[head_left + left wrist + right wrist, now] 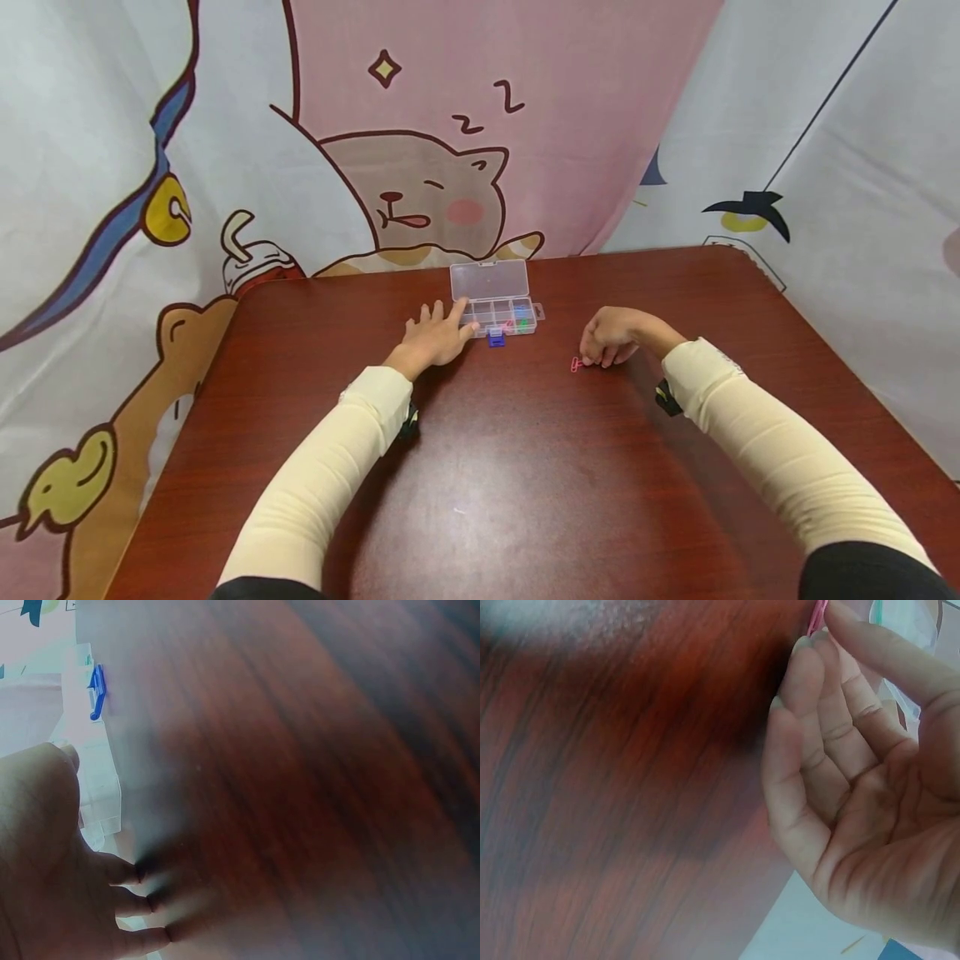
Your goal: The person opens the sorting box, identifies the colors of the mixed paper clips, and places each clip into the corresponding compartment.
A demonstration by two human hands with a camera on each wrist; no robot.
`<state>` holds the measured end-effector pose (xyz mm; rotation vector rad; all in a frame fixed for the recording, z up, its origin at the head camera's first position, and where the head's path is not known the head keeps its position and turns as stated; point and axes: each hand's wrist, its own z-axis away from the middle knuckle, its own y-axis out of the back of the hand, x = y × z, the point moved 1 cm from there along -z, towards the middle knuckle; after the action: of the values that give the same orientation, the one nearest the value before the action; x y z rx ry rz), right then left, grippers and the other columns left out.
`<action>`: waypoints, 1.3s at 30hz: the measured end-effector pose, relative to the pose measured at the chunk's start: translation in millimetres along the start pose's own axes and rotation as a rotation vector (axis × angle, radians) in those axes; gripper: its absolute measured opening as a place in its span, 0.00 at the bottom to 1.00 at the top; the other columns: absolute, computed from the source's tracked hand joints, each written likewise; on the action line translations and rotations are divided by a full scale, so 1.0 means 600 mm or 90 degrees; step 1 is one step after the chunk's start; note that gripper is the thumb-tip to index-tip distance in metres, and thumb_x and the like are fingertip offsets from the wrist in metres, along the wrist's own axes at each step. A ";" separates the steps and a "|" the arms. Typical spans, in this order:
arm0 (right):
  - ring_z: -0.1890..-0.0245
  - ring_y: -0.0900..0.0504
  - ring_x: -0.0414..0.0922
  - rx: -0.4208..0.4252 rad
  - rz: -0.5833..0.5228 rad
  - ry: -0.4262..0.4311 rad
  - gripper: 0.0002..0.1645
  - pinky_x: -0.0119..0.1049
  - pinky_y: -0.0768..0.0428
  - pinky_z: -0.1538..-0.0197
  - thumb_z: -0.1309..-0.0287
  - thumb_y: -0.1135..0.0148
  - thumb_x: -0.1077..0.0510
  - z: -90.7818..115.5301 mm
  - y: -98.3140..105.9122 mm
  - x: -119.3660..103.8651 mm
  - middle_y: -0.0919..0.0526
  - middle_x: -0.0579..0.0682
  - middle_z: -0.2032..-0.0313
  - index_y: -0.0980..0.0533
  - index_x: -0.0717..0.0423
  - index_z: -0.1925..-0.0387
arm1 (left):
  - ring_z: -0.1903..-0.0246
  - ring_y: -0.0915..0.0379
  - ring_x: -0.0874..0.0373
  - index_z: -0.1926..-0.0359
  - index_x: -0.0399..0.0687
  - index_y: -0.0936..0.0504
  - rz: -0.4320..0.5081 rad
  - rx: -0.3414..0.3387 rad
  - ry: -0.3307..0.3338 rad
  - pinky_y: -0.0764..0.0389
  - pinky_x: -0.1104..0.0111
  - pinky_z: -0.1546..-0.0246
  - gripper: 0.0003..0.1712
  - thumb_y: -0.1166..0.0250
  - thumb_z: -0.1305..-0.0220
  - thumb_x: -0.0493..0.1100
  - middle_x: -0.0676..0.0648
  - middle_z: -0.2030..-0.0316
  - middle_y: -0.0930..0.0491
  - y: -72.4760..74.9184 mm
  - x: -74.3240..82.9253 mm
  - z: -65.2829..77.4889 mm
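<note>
A clear plastic compartment box (486,313) stands at the back of the table with its lid (489,280) raised. My left hand (435,335) is spread at the box's left end, its thumb and index finger overlapping the box in the head view. In the left wrist view, the other fingertips (142,943) of that hand rest on the wood. To the right of the box, my right hand (609,335) pinches a small pink wire clip (575,364) between thumb and fingertips, low over the table. Only one end of this clip (818,615) shows in the right wrist view.
Small blue pieces (521,310), green pieces (523,325) and pink pieces (507,325) lie in the box's right compartments. A blue latch (496,337) hangs at its front. The brown table (480,467) ends at a printed curtain (585,125) behind.
</note>
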<state>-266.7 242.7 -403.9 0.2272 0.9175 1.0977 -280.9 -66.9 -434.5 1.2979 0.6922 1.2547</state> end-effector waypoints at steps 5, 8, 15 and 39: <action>0.73 0.19 0.48 0.020 0.049 0.014 0.05 0.43 0.23 0.70 0.52 0.39 0.63 -0.003 -0.003 -0.003 0.18 0.50 0.73 0.20 0.57 0.70 | 0.35 0.65 0.38 0.30 0.66 0.63 -0.002 0.000 -0.002 0.56 0.42 0.43 0.38 0.69 0.37 0.70 0.37 0.32 0.58 0.000 0.000 -0.001; 0.75 0.20 0.47 0.036 0.067 0.025 0.04 0.43 0.23 0.71 0.52 0.39 0.63 -0.007 -0.004 -0.006 0.18 0.50 0.75 0.19 0.57 0.71 | 0.35 0.65 0.38 0.30 0.66 0.64 -0.003 -0.002 -0.004 0.56 0.42 0.43 0.38 0.69 0.37 0.70 0.37 0.32 0.58 0.000 0.000 -0.002; 0.76 0.20 0.47 0.046 0.063 0.010 0.06 0.43 0.23 0.70 0.53 0.34 0.59 -0.011 -0.007 -0.012 0.19 0.51 0.77 0.19 0.58 0.71 | 0.35 0.64 0.38 0.30 0.66 0.61 0.007 0.005 -0.002 0.56 0.42 0.43 0.37 0.67 0.36 0.69 0.37 0.32 0.56 -0.002 0.000 -0.001; 0.76 0.22 0.42 -0.017 -0.185 -0.018 0.11 0.38 0.25 0.70 0.49 0.39 0.59 -0.049 0.010 -0.003 0.21 0.49 0.76 0.20 0.60 0.63 | 0.36 0.62 0.36 0.30 0.65 0.59 0.020 -0.001 -0.007 0.54 0.41 0.44 0.37 0.64 0.36 0.68 0.35 0.33 0.55 0.008 0.001 -0.003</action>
<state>-292.2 236.3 -417.9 0.0829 0.8793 0.8350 -284.0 -66.9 -430.4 1.3177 0.6657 1.2724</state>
